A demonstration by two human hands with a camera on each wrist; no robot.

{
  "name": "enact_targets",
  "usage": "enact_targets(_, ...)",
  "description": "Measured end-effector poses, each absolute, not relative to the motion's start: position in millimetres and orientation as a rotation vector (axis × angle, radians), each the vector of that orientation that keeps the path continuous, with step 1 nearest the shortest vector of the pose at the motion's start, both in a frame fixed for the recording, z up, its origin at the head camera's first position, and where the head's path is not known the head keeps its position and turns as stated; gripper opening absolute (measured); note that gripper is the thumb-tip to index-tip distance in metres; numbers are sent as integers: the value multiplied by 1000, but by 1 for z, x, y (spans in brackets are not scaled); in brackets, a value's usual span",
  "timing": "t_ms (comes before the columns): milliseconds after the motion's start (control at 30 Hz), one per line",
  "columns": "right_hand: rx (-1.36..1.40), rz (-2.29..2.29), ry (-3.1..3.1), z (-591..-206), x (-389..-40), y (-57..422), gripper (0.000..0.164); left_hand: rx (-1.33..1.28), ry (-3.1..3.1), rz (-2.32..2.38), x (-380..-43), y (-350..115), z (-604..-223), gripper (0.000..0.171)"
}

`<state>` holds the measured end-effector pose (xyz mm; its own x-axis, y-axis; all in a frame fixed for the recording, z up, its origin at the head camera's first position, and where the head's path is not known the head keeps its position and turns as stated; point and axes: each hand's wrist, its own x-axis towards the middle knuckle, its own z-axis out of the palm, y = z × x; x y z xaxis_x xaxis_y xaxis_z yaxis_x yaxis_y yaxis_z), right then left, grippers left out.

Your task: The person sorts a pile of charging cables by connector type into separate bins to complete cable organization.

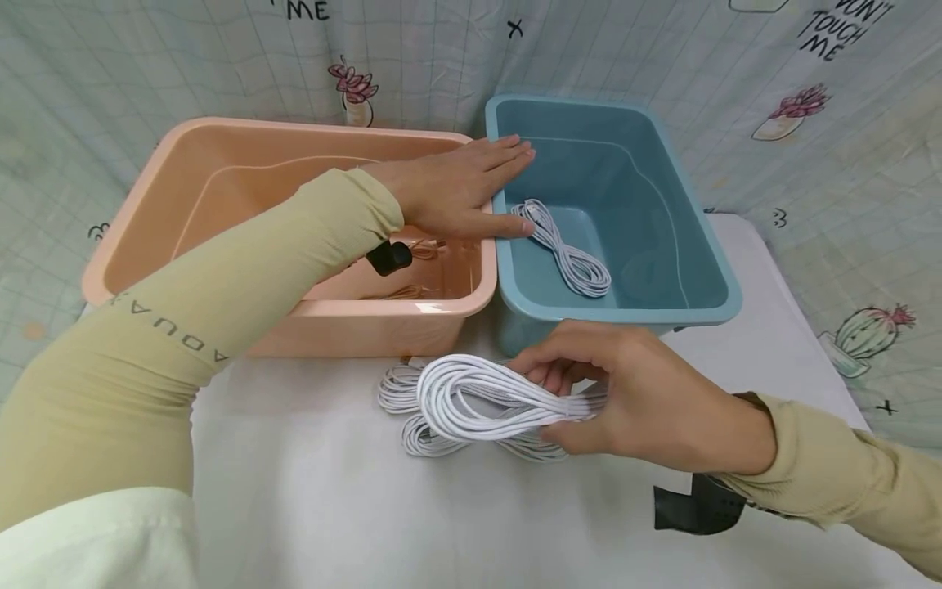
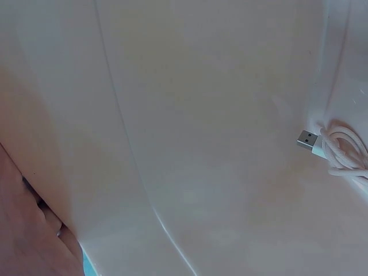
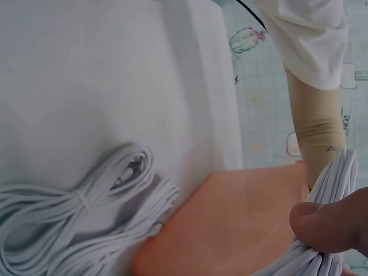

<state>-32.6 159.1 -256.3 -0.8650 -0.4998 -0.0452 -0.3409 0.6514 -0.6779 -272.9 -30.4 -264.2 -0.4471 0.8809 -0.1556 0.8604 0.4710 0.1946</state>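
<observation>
My right hand grips a coiled white cable bundle between thumb and fingers, above the table in front of the bins. Beneath it, more coiled white cables lie on the table; in the right wrist view these cables look tied at the middle. My left hand rests, fingers straight, across the adjoining rims of the peach bin and the blue bin. One coiled white cable lies inside the blue bin. A cable with a USB plug shows inside the peach bin in the left wrist view.
Both bins stand side by side at the back of the white-covered table. Behind them hangs a printed cloth. Parts of the peach bin's inside are hidden by my left arm. A black wrist strap hangs under my right wrist.
</observation>
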Motion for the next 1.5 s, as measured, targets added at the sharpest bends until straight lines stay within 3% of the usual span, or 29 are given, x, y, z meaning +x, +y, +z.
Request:
enact_targets(667,-660,-1082,2788,-228,-54,192,64,1504,2472,101,-275,-28,-266,95)
enact_targets(1167,-510,-1253,2879,-202,-75,204,59,1544,2468,152,-278,-26,-266,89)
enact_targets(1500,-421,-1241,2905,-192,-68,198,56,1525,2477,200,-275,-29,-265,89)
